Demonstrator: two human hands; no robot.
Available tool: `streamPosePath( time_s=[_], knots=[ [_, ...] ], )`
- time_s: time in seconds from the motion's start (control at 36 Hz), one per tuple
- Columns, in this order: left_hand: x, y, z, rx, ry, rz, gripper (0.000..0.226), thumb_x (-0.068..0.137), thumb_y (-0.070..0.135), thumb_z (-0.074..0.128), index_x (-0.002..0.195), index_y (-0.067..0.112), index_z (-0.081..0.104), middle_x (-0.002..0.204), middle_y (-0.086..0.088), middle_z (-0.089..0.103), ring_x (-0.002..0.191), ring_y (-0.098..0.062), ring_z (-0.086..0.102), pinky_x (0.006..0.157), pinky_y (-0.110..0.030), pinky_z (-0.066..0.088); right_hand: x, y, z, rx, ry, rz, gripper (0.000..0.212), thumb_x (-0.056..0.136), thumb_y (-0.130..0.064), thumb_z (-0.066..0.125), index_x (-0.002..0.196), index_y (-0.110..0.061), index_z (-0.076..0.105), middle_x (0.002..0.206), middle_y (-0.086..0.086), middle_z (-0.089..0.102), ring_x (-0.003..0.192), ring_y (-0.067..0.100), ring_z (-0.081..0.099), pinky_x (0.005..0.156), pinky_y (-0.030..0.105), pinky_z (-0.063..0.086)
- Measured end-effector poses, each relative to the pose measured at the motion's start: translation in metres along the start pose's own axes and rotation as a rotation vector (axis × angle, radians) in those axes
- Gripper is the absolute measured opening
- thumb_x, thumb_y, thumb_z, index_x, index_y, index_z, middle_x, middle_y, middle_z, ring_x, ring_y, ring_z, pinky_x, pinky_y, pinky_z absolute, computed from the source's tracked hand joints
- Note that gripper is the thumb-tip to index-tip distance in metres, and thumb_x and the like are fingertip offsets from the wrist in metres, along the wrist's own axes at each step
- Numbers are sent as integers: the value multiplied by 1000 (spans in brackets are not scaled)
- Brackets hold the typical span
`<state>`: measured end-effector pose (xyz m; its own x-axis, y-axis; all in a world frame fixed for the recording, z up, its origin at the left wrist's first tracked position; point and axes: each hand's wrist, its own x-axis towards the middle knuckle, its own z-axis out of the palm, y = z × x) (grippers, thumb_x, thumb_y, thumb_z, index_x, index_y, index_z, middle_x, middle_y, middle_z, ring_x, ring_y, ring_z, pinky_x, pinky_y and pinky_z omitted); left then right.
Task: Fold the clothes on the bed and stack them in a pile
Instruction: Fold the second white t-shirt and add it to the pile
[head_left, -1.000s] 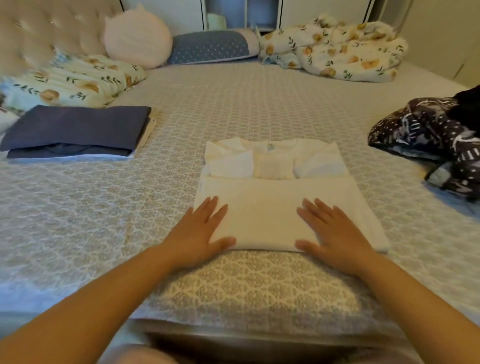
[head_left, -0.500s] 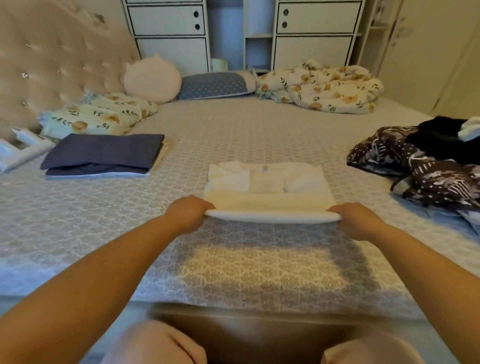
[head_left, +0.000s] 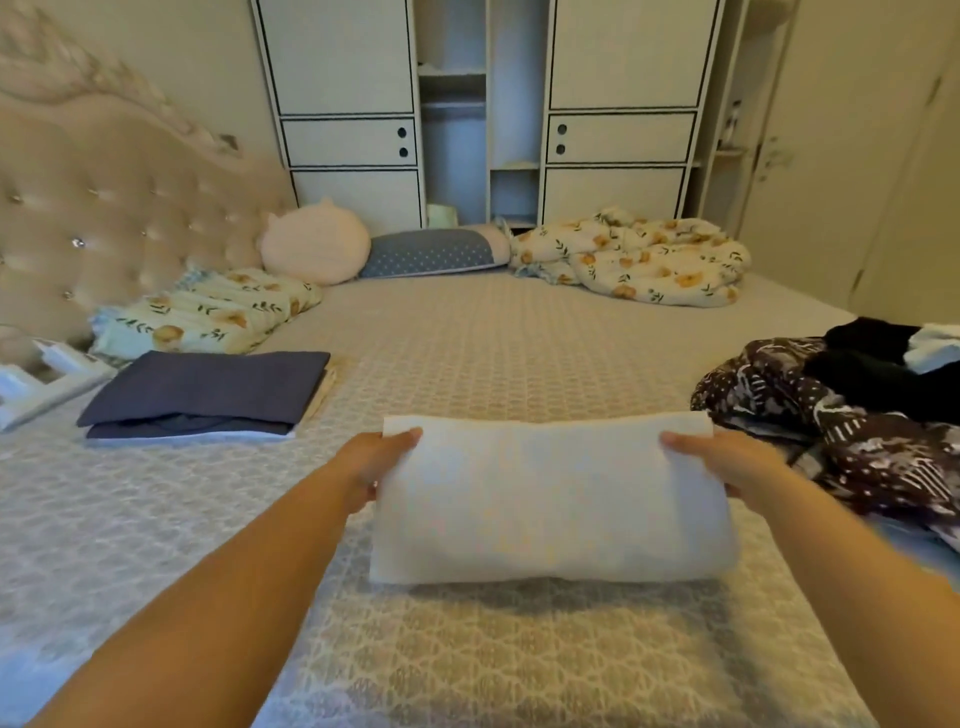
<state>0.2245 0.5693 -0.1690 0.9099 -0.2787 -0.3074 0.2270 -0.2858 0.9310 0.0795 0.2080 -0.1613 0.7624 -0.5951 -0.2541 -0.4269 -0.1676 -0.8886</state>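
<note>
Bed (head_left: 467, 332) with a grey patterned cover fills the view, a tufted headboard (head_left: 104, 208) at ten o'clock and a white wardrobe (head_left: 483, 114) at twelve. A floral quilt (head_left: 639, 260) lies bunched at one o'clock on the far edge, with a floral pillow (head_left: 208, 312) at ten o'clock. At three o'clock sits a heap of unfolded dark patterned clothes (head_left: 857, 415). At nine o'clock lies the pile of folded clothes (head_left: 208, 392), a navy piece on top. Dead centre is the folded white shirt (head_left: 550, 499), lifted clear of the cover and casting a shadow beneath. The left hand (head_left: 371, 462) grips its left edge and the right hand (head_left: 727, 462) grips its right edge, thumbs on the near face, fingers hidden behind the cloth.
</note>
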Motion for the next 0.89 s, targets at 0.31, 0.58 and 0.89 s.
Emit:
streamPosePath(
  time_s=[0.31,0.58,0.89],
  knots=[
    [51,-53,47,573,498,64,40,100,42,38,131,19,50,135,-13,34,117,-34,40,93,-45,38,43,40,61,-548,447,-33,44,98,-41,37,122,-12,59,125,16,49,110,38,48,93,44,41],
    [71,-69,57,436,447,41,47,102,38,34,146,20,35,140,-15,48,125,-36,47,104,-50,38,71,67,80,-541,424,-99,43,102,-37,30,127,-9,51,122,19,58,105,37,55,76,37,38],
    [92,-72,42,399,390,29,44,101,38,40,137,16,48,133,-14,53,117,-34,51,86,-36,39,87,67,85,-553,395,-101,40,103,-29,32,126,-1,49,126,23,49,110,38,48,82,38,36]
  ],
)
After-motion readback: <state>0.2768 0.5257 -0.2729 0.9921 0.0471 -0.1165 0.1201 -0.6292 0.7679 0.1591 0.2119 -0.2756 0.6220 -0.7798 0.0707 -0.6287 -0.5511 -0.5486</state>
